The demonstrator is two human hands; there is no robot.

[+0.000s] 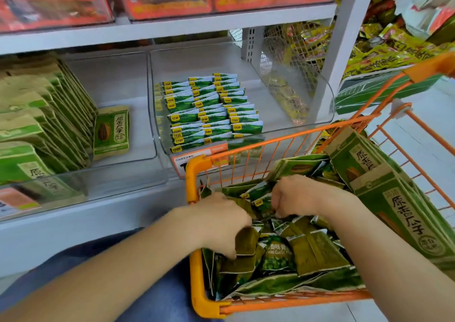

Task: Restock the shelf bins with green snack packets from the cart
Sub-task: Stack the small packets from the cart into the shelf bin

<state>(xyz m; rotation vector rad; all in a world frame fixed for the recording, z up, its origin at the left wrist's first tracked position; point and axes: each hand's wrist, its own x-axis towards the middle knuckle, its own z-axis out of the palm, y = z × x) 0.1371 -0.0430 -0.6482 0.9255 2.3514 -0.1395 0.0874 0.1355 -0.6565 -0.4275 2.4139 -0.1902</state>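
Both hands are down in the orange cart (197,171), among a loose heap of small green snack packets (278,255). The left hand (219,223) has its fingers curled around several packets; the right hand (293,196) is curled over others, seemingly pinching them. The packets look light, crinkly and slippery, so gathering a squared stack by its edges seems safest. The clear shelf bin (283,93) holds 3 neat rows.

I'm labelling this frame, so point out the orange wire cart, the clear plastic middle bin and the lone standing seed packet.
Orange wire cart (194,171): head view, front-left rim corner.
Clear plastic middle bin (278,105): head view, bare floor.
Lone standing seed packet (111,132): head view, front face.
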